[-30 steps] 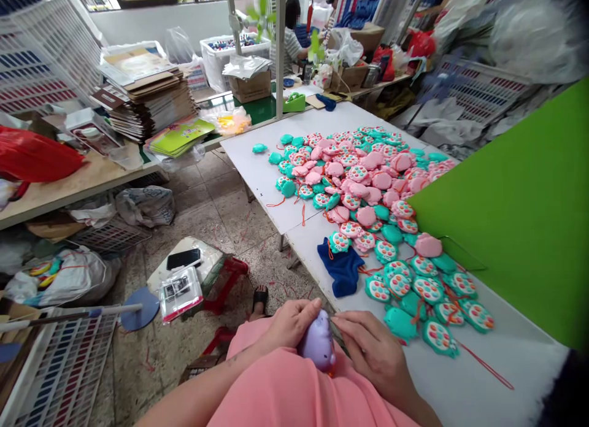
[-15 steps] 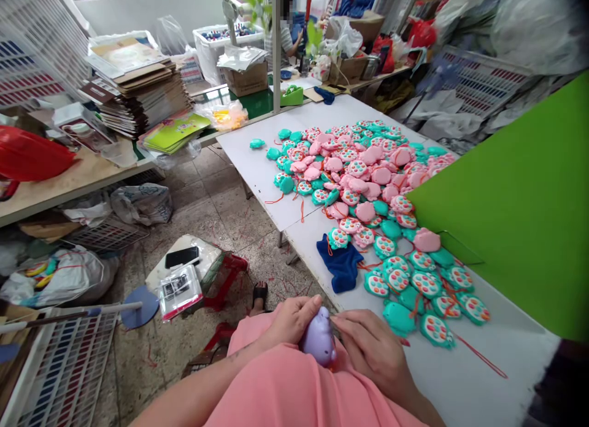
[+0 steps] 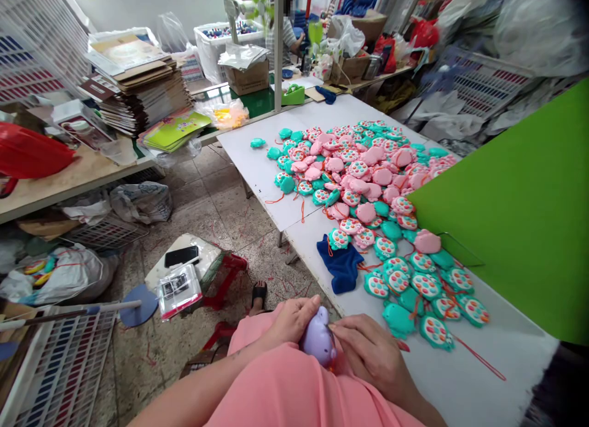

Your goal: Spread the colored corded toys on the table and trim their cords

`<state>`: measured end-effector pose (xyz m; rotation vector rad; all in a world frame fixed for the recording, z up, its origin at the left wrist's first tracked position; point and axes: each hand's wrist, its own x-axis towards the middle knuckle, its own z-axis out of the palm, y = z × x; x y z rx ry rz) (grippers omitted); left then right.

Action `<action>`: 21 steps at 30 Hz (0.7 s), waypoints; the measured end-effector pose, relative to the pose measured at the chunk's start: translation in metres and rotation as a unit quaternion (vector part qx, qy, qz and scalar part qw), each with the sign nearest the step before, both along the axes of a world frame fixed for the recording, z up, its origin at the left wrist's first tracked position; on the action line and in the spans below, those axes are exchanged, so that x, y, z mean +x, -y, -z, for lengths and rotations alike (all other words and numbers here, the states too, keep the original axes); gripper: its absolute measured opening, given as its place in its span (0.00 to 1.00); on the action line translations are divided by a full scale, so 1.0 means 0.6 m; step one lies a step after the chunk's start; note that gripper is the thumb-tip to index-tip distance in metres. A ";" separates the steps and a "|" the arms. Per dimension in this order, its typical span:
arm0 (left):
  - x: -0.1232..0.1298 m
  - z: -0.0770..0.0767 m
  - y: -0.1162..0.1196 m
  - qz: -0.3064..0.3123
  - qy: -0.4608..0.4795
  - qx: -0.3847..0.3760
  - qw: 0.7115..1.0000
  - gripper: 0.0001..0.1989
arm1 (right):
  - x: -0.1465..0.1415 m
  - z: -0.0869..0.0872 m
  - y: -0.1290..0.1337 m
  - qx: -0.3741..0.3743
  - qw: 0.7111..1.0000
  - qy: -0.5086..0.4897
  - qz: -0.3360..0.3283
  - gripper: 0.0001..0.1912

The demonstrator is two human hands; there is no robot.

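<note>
Low in front of my lap, my left hand (image 3: pixel 294 319) is wrapped round a light purple plastic animal-shaped toy (image 3: pixel 318 338), its smooth back facing up. My right hand (image 3: pixel 370 347) is at the toy's right side, thumb and fingertips pinched together close to its edge. Whatever sits in that pinch is too small to make out. A bit of orange shows under the toy's lower end. On the table beside my right hand lie several teal toys, the nearest a plain-backed teal one (image 3: pixel 399 319) and one with coloured buttons (image 3: pixel 436 332).
A large heap of pink and teal toys (image 3: pixel 359 169) covers much of the white table (image 3: pixel 257 169). A blue cloth (image 3: pixel 343 273) lies near its edge, and a green board (image 3: pixel 515 212) stands at right. To the left a stool holds a phone (image 3: pixel 181 256). Another person sits far back.
My right hand has shifted very slightly left, its fingertips still at the toy's side. My left hand and the purple toy stay nearly where they were.
</note>
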<state>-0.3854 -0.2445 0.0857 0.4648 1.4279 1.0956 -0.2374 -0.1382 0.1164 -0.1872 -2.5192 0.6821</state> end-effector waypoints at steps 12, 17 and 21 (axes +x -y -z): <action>0.004 -0.001 -0.002 -0.007 0.001 0.008 1.000 0.33 | 0.002 -0.015 -0.002 0.082 0.996 0.020 0.011 0.12; 0.004 -0.004 -0.001 0.001 -0.018 0.001 1.000 0.33 | 0.003 -0.011 -0.001 0.093 0.995 0.031 0.011 0.11; 0.001 -0.017 0.001 0.013 -0.028 -0.002 1.000 0.31 | 0.004 -0.016 0.000 0.090 0.995 0.031 0.007 0.11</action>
